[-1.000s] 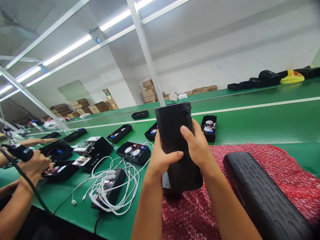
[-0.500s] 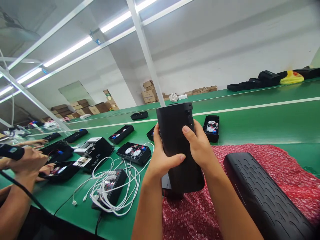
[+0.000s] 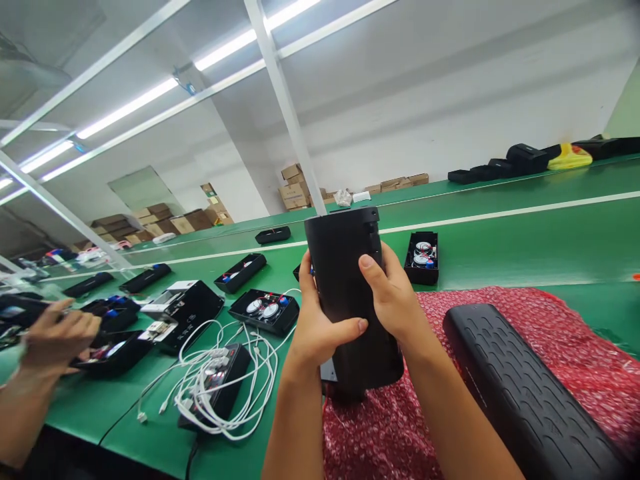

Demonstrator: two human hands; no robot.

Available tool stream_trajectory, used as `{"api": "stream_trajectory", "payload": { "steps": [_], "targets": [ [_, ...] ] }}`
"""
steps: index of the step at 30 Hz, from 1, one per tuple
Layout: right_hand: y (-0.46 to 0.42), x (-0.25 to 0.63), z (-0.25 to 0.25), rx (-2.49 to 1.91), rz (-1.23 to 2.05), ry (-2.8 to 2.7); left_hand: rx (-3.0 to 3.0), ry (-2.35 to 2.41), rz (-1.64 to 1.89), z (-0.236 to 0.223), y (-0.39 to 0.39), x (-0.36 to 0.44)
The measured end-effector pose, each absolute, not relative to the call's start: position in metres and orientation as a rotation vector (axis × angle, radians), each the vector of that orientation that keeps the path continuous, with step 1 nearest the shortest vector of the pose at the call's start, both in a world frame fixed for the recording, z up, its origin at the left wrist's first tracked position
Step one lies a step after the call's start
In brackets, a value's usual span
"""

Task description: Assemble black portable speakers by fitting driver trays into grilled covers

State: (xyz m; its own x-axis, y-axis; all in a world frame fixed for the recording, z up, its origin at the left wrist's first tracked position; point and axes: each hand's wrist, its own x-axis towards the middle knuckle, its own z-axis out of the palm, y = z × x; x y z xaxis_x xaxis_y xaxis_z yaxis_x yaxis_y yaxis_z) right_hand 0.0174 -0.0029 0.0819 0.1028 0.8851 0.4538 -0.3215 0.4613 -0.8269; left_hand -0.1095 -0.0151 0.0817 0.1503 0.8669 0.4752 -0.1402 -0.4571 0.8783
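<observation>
Between both my hands stands a black speaker housing (image 3: 345,280), its smooth dark side facing me and small openings along its upper right edge. My left hand (image 3: 323,327) grips its left side, thumb laid across the front. My right hand (image 3: 393,293) wraps the right side with its thumb pressed on the front. The fingers behind the housing are mostly hidden. Its lower end is over red bubble wrap (image 3: 380,440). To the right on that wrap lies a long black speaker cover (image 3: 520,380) with a scale-like raised pattern.
A power strip (image 3: 225,393) tangled in white cables (image 3: 265,400) sits left of my arms. Open speaker housings (image 3: 265,312) with wired drivers stand on the green bench (image 3: 500,253). At far left is a co-worker's hand (image 3: 60,340). Cardboard boxes (image 3: 295,193) sit behind.
My view has shifted slightly; both hands keep the same hold on the speaker housing. At left, the co-worker's hand has moved, and the dark tool it held has shifted or blurred.
</observation>
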Motion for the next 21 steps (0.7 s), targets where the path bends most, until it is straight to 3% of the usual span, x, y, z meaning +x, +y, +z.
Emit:
{"api": "stream_trajectory", "payload": {
  "steps": [21],
  "targets": [
    [-0.0019,0.0184,0.0813,-0.596,0.971,-1.155,1.551,0.707,1.448,0.0838,-0.0179,-0.1086]
  ]
}}
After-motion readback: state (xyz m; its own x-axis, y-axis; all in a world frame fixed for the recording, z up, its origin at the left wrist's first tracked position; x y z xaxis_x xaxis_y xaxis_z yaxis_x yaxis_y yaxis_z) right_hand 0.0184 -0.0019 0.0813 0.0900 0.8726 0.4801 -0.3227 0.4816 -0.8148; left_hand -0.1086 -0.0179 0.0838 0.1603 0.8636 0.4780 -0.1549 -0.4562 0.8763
